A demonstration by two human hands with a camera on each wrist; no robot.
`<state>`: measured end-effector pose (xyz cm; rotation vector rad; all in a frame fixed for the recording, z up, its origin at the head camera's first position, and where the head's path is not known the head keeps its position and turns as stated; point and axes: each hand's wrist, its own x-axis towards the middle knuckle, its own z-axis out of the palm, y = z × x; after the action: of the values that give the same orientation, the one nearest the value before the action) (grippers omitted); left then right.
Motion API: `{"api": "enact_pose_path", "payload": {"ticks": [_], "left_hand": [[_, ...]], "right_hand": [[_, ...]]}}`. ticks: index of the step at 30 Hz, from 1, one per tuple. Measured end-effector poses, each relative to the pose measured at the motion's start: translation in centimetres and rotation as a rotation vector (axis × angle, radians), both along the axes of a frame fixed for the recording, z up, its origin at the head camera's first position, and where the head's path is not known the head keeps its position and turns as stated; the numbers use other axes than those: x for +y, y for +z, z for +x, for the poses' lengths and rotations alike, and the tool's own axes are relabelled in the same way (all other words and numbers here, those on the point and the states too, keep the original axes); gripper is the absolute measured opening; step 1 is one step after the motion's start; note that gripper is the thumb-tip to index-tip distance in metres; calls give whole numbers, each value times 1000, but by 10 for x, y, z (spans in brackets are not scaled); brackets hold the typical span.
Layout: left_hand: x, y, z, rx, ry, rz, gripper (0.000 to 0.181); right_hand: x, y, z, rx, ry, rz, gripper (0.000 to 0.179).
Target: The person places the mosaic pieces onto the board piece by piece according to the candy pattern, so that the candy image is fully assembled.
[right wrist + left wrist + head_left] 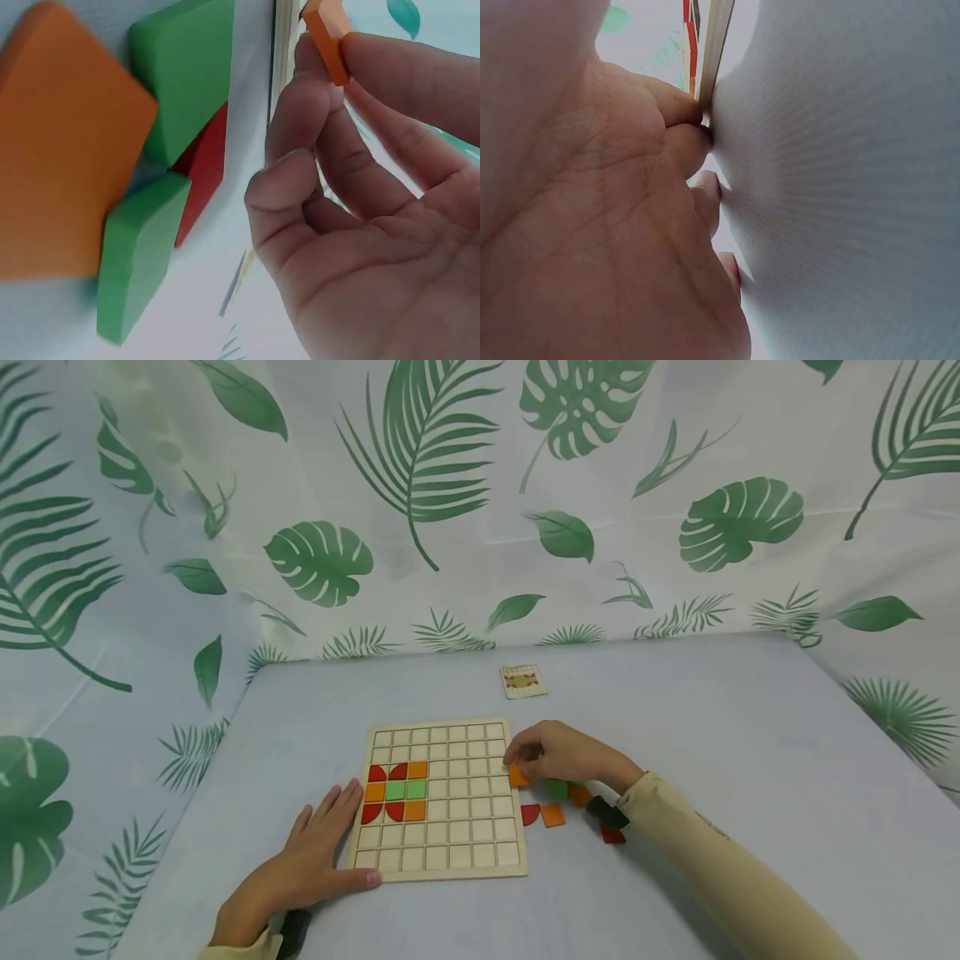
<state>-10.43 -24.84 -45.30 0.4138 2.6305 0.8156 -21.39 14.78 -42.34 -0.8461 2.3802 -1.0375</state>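
A wooden grid board [459, 833] lies on the table, with red, orange and green tiles in its left columns. My left hand [318, 847] lies spread along the board's left side, its thumb at the lower left corner and its fingers straight. In the left wrist view, fingertips touch the board's edge [717, 45]. My right hand [564, 752] is at the board's right edge. Between thumb and fingers it pinches an orange square tile [327, 41], held tilted in the right wrist view. Two green tiles [395, 790] sit between orange and red ones on the board.
Right of the board lie a red rounded tile [530, 814], an orange tile [552, 815], a green tile [557, 788] and others, partly under the right wrist. A small pattern card [524, 682] lies behind the board. A leaf-print curtain [450, 527] hangs at the back.
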Motion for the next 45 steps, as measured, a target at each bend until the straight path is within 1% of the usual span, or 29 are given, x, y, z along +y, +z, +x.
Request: {"api": "enact_pose_path", "payload": {"ticks": [3, 7, 14, 15, 19, 25, 28, 30, 34, 37, 41, 45], "left_hand": [[-2, -6, -1, 32, 2, 20, 127], [-4, -15, -3, 65, 19, 15, 130], [0, -5, -1, -6, 30, -20, 130], [0, -5, -1, -10, 30, -17, 131], [0, -11, -2, 4, 41, -15, 133], [-1, -9, -1, 5, 40, -13, 133], [-1, -8, -1, 0, 35, 11, 133], [-2, -9, -1, 0, 32, 12, 133], [-3, -13, -2, 26, 31, 10, 131], [-3, -16, -2, 47, 29, 2, 129], [-3, -12, -2, 34, 23, 22, 128], [-3, -9, -2, 25, 20, 20, 129]], "right_hand": [[-4, 0, -2, -21, 10, -34, 22], [-12, -1, -4, -31, 9, -74, 21], [-26, 1, -6, -26, -27, -103, 12], [-28, 1, -6, -29, -36, -104, 10], [-37, 1, -9, -35, -74, -93, 7], [-49, 4, -12, -60, -118, -90, 2], [-54, 3, -14, -106, -149, -117, 4], [-57, 2, -15, -144, -170, -140, 6], [-66, 1, -17, -217, -191, -200, 6], [-73, 1, -18, -216, -194, -218, 6], [-81, 2, -20, -191, -193, -215, 8], [-89, 2, -21, -178, -180, -216, 9]]}}
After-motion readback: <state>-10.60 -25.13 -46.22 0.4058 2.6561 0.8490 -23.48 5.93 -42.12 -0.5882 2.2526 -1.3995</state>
